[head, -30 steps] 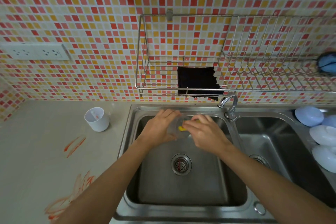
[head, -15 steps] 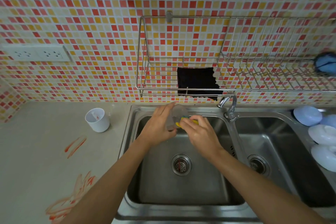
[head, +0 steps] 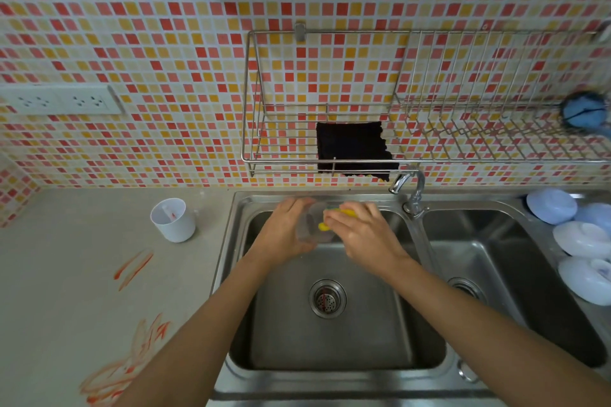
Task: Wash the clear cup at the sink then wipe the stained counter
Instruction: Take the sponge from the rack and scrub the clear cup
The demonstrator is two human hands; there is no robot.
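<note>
My left hand [head: 284, 231] grips the clear cup [head: 310, 225] over the back of the left sink basin [head: 330, 340]. My right hand [head: 360, 235] holds a yellow sponge [head: 344, 212] pressed against the cup's opening. The cup is see-through and partly hidden by both hands. Orange-red stains [head: 134, 266] streak the grey counter [head: 66, 274] left of the sink, with a larger smear [head: 132, 363] near the front edge.
A white cup [head: 173, 220] stands on the counter near the wall. The tap [head: 410, 188] rises between the two basins. A dark cloth [head: 353, 149] hangs in the wire rack [head: 429, 158] above. Pale blue bowls [head: 575, 238] lie right of the right basin [head: 496, 274].
Both hands lifted the cup slightly toward the sink's back edge. The right hand shifted the sponge around the cup, from inside it toward its rim.
</note>
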